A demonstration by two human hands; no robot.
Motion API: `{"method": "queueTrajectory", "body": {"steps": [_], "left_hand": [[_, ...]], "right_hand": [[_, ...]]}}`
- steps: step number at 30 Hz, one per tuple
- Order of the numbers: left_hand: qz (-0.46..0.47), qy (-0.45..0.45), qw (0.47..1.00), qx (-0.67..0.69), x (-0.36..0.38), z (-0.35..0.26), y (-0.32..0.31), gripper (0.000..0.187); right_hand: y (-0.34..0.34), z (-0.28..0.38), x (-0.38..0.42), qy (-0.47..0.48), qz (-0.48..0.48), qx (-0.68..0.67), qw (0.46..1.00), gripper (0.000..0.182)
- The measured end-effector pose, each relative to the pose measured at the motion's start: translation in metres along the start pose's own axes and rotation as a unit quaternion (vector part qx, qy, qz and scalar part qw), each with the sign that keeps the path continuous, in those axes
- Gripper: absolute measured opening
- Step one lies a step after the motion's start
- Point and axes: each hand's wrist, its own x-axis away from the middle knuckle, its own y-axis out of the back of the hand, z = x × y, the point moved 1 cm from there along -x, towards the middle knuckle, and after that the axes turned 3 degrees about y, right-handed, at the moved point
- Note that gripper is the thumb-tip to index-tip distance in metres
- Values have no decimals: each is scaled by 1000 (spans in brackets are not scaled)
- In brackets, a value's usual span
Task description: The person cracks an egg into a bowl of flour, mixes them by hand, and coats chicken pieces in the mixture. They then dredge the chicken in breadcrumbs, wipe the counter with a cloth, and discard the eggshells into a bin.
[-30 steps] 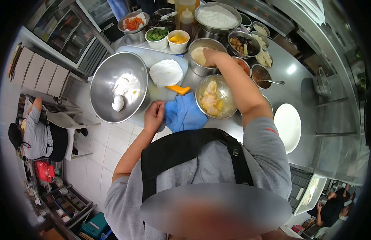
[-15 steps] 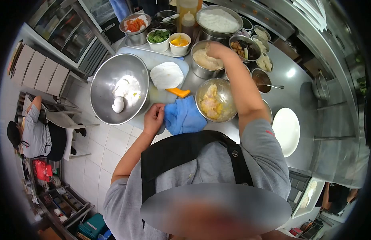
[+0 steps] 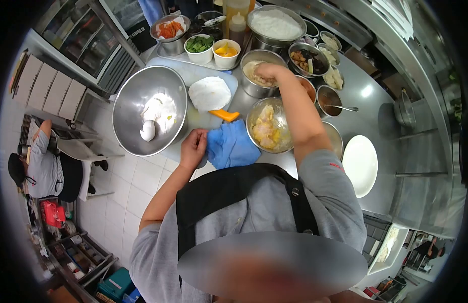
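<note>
Right hand [image 3: 268, 73] in pale crumbs [image 3: 250, 69], inside round steel pot [image 3: 256, 90]; its grip cannot be told.
Left hand [image 3: 194, 148], fingers curled in, left of pot, bodyward, beside crumpled blue cloth [image 3: 231, 145].

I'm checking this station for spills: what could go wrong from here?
The right hand is in the metal pot, its forearm crossing above the bowl of yellow pieces; drawing back might bump that bowl. The large metal bowl appears to overhang the counter's edge, so a knock could tip it.

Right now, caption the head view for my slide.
Right hand in a metal pot; left hand beside blue cloth.
</note>
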Motion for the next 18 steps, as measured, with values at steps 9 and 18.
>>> {"method": "queueTrajectory", "body": {"steps": [9,18], "left_hand": [[1,-1,1000,-8,-1,8,-1,13],[3,11,1000,10,-2,4,0,13]], "right_hand": [[2,48,57,9,-72,194,978,50],[17,13,30,35,-98,106,989,58]]}}
